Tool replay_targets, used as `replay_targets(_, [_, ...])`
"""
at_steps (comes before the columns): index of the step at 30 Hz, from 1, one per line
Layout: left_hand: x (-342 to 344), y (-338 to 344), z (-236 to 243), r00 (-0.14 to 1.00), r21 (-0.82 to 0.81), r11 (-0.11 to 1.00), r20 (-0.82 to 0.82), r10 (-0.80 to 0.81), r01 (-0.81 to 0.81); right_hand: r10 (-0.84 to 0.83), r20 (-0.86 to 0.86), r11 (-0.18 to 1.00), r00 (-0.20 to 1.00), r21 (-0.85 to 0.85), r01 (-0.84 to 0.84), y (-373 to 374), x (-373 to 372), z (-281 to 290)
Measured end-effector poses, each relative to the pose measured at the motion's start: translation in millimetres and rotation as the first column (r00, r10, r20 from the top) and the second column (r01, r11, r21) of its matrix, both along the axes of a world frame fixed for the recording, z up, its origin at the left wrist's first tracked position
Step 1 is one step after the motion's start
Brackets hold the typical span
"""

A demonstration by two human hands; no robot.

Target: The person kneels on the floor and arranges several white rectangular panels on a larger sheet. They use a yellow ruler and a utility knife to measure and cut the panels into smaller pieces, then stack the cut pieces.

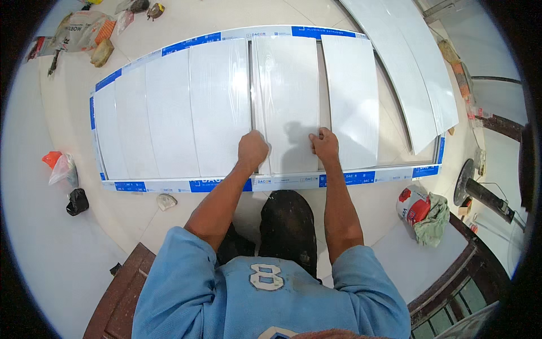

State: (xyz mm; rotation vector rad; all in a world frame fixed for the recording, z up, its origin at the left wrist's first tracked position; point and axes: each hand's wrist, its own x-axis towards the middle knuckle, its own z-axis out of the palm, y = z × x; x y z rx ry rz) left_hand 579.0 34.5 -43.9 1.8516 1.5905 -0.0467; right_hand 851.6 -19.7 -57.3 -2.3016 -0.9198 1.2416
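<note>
White panel (288, 96) spanning the taped frame (276, 182), just right of the row of panels (169, 113), with left hand (253, 150) and right hand (325, 147) curled at opposite edges, cannot tell whether clamped in either grip; best shifted evenly from both sides, parallel to that row.

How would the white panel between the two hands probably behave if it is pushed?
The white panel probably slides easily: its face looks smooth and glossy. It may shift sideways, having gaps along both long edges. Being long and narrow, it might flex slightly.
</note>
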Motion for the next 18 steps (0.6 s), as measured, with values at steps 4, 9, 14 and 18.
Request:
replay_targets(4, [-2, 0, -7, 1.0, -0.048, 0.999, -0.006, 0.009, -0.009, -0.07, -0.124, 0.997, 0.99, 0.007, 0.072, 4, -3, 10])
replay_targets(9, [17, 24, 36, 0.99, -0.111, 0.984, 0.013, 0.14, -0.138, -0.119, -0.173, 0.99, 0.978, 0.05, 0.129, 10, 2, 9])
replay_targets(14, [11, 19, 15, 0.999, -0.078, 0.997, -0.04, 0.021, -0.024, -0.123, -0.189, 0.991, 0.974, 0.026, 0.131, 12, 3, 5])
replay_targets(18, [9, 20, 16, 0.997, -0.125, 0.991, -0.06, 0.048, -0.055, -0.113, -0.205, 0.993, 0.972, 0.016, 0.119, 17, -3, 15])
